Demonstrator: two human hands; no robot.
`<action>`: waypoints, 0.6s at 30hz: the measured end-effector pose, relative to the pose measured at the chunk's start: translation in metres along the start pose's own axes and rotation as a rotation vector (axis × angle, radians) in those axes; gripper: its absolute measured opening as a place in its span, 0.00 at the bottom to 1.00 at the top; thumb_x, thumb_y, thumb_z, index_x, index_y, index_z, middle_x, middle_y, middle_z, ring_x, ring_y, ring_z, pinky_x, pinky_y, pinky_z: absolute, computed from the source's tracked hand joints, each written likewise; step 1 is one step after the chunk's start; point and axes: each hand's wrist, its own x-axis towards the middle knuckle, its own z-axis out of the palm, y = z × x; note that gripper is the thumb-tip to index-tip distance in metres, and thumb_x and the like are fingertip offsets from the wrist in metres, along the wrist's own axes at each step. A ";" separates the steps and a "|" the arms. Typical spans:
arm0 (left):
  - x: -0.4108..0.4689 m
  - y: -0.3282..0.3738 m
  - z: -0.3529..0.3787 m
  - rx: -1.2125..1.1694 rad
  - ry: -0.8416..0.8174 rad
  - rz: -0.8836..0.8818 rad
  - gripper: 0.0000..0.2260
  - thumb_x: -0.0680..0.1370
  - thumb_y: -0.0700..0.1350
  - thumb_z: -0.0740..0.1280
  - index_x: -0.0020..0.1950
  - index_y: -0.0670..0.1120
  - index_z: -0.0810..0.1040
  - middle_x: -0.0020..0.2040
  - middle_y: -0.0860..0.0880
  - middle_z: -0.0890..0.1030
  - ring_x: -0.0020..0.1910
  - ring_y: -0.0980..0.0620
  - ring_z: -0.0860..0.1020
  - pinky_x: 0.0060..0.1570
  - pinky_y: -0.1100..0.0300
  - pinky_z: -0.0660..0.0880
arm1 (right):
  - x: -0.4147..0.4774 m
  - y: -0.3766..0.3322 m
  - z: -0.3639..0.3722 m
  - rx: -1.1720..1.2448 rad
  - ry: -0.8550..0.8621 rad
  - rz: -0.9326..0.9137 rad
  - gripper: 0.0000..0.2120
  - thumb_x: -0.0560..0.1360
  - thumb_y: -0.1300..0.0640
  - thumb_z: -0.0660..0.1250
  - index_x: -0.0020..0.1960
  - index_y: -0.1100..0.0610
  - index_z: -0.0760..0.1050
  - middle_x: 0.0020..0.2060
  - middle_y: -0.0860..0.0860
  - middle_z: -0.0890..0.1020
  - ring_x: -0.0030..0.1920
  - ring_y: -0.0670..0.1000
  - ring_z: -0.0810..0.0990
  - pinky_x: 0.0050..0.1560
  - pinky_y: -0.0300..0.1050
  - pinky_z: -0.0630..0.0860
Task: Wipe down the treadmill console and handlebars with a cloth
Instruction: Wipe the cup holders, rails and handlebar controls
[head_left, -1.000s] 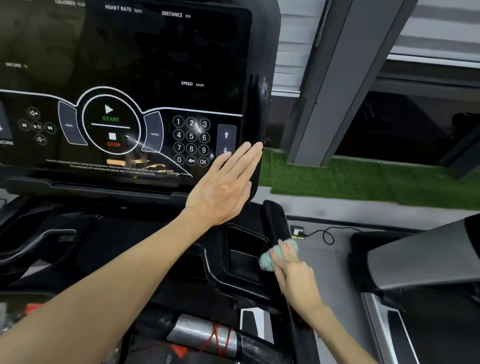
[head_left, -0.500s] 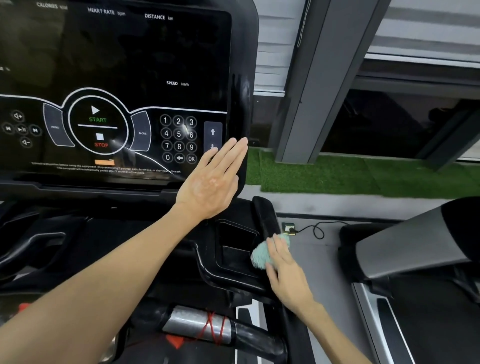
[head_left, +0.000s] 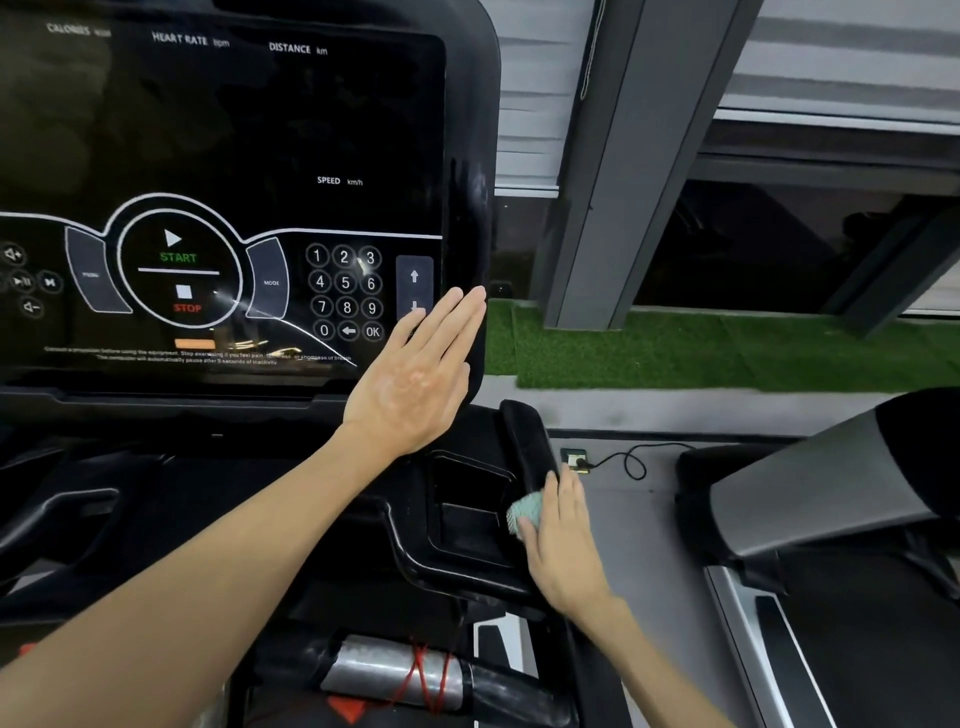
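The cloth (head_left: 525, 513) is carried slightly farther up the console's (head_left: 260, 156) right rail, while the left hand (head_left: 415, 379) stays put — flat, fingers together, against the screen's lower right corner. The cloth is pressed to the rail under the right hand (head_left: 563, 545) — fingers closed over it.

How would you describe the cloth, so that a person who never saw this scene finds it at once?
Start at the big black treadmill console and go down to the tray under its right corner. At the tray's right edge, the right hand presses a small bunched cloth against the black rim. It is pale mint green, the only light, soft thing among the black plastic.
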 end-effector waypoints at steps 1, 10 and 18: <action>0.000 0.000 0.001 0.003 0.002 0.001 0.27 0.82 0.45 0.54 0.80 0.39 0.51 0.81 0.45 0.51 0.79 0.47 0.53 0.74 0.49 0.57 | 0.017 0.000 0.002 -0.009 0.007 -0.006 0.32 0.82 0.46 0.47 0.76 0.68 0.48 0.77 0.63 0.48 0.77 0.61 0.44 0.75 0.46 0.37; 0.001 0.000 0.003 0.029 -0.004 0.004 0.27 0.82 0.46 0.53 0.79 0.39 0.51 0.81 0.44 0.51 0.79 0.47 0.53 0.74 0.49 0.56 | 0.146 -0.016 -0.004 -0.135 -0.126 -0.031 0.21 0.81 0.54 0.54 0.67 0.69 0.63 0.64 0.65 0.69 0.64 0.62 0.67 0.66 0.51 0.60; 0.001 0.001 0.001 0.031 0.002 -0.002 0.27 0.82 0.45 0.54 0.79 0.39 0.52 0.81 0.45 0.52 0.79 0.47 0.54 0.74 0.50 0.56 | 0.126 -0.008 -0.001 0.147 -0.003 0.070 0.19 0.77 0.56 0.67 0.60 0.67 0.69 0.58 0.60 0.73 0.58 0.62 0.73 0.56 0.51 0.69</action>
